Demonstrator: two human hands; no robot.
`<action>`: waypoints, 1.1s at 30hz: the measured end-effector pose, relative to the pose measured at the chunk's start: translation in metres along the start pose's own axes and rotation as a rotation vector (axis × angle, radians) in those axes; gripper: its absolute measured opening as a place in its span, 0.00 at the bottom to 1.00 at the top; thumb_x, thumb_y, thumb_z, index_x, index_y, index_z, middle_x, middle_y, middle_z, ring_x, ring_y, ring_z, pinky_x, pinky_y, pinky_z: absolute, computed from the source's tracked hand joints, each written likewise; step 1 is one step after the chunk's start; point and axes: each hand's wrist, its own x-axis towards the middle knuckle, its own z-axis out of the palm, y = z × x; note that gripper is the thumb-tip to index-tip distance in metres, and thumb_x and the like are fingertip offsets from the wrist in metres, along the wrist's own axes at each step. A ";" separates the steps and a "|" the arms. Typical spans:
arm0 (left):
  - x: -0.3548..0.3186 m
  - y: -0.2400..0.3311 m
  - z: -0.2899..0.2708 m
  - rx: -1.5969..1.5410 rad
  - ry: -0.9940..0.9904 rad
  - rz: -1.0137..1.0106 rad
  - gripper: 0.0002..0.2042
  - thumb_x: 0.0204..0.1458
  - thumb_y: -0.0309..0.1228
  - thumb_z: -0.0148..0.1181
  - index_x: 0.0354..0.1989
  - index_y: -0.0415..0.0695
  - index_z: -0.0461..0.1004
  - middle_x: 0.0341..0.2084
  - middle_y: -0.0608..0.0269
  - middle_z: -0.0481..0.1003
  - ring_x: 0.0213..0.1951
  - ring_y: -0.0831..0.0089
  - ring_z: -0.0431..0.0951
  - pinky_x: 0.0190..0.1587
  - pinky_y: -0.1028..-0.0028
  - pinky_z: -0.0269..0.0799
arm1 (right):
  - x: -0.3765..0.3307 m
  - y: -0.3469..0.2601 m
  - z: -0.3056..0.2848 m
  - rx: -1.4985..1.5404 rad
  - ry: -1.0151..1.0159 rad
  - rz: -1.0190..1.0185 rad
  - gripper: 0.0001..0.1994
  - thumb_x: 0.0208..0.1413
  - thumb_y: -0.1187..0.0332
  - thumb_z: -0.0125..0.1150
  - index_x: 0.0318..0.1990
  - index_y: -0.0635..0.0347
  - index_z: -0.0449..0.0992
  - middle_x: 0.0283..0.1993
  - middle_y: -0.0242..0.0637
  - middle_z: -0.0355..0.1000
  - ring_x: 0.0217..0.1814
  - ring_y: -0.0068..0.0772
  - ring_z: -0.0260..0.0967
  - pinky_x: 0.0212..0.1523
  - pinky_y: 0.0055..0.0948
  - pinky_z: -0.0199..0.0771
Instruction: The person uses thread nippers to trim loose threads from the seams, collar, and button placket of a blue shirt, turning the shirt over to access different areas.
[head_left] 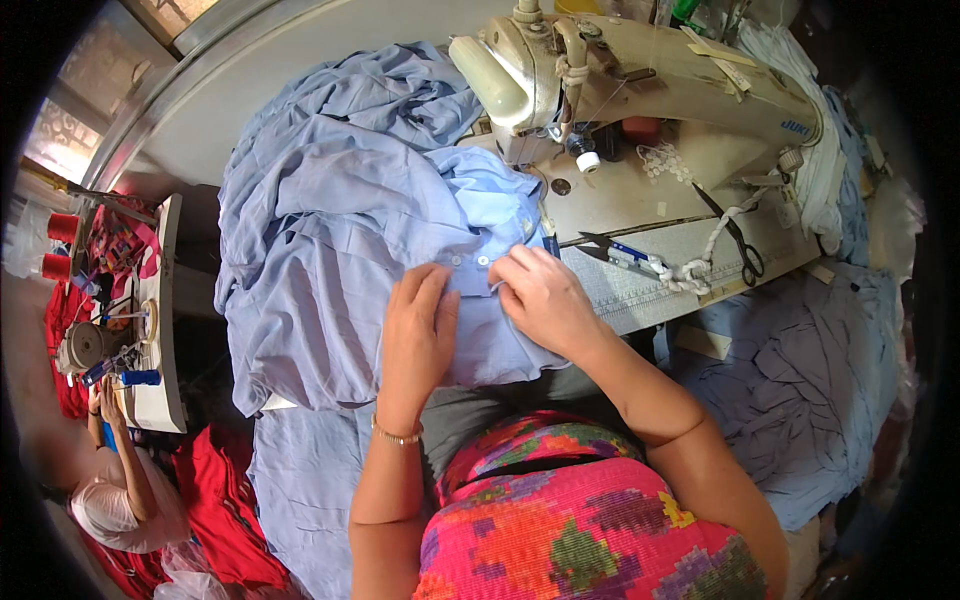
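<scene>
Working on a light-blue garment [320, 225], lying bunched over the sewing table [640, 303], left of and in front of the sewing machine [650, 75]. With left hand [415, 310], resting half-curled on the cloth just left of two white buttons [483, 260]; not able to tell if pinching any. With right hand [543, 298], seemingly pinching cloth between thumb and bent fingers, nearly closed, just right of the buttons.

Likely sitting mid-work: showing two buttons in place on the front, not telling whether sewn down. Not reading the remaining amount, given folds hiding the rest.

Counting: one machine, one garment in hand, two visible buttons, one pair of dark scissors [737, 231], one blue-handled snip [628, 249], two red spools [62, 228], one co-worker [130, 505]. Not counting pieces in the right-hand cloth pile [800, 380]; overlapping too much.
</scene>
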 end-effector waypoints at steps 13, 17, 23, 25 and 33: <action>-0.002 -0.003 0.011 0.057 -0.012 -0.039 0.13 0.44 0.24 0.60 0.41 0.40 0.74 0.39 0.57 0.71 0.40 0.58 0.69 0.45 0.66 0.65 | 0.010 -0.012 -0.010 0.226 -0.091 0.337 0.11 0.52 0.66 0.60 0.31 0.61 0.65 0.32 0.42 0.68 0.33 0.42 0.69 0.33 0.35 0.67; -0.003 -0.005 0.015 0.055 0.014 -0.026 0.12 0.44 0.23 0.59 0.39 0.41 0.75 0.38 0.58 0.72 0.40 0.60 0.69 0.44 0.67 0.66 | 0.002 0.001 0.005 0.878 -0.077 0.472 0.11 0.50 0.69 0.62 0.37 0.60 0.66 0.36 0.33 0.67 0.36 0.27 0.66 0.34 0.27 0.65; -0.004 -0.004 0.012 0.038 0.019 -0.007 0.10 0.45 0.23 0.59 0.38 0.39 0.74 0.37 0.58 0.72 0.39 0.60 0.70 0.45 0.67 0.66 | 0.022 -0.009 0.007 0.954 -0.020 0.565 0.23 0.50 0.78 0.59 0.55 0.61 0.64 0.45 0.28 0.65 0.43 0.17 0.62 0.42 0.18 0.65; -0.003 -0.006 0.013 -0.042 0.055 -0.027 0.09 0.46 0.23 0.59 0.38 0.38 0.74 0.37 0.56 0.72 0.38 0.61 0.72 0.44 0.69 0.67 | 0.026 -0.005 0.011 0.982 -0.012 0.472 0.24 0.50 0.79 0.57 0.56 0.62 0.64 0.46 0.30 0.65 0.44 0.16 0.63 0.43 0.17 0.66; 0.009 0.009 0.020 -0.224 0.149 -0.118 0.07 0.46 0.21 0.59 0.34 0.35 0.72 0.29 0.52 0.75 0.29 0.65 0.76 0.35 0.73 0.71 | 0.015 -0.005 0.006 1.027 0.074 0.362 0.20 0.49 0.80 0.57 0.52 0.63 0.68 0.42 0.28 0.69 0.38 0.15 0.65 0.39 0.17 0.68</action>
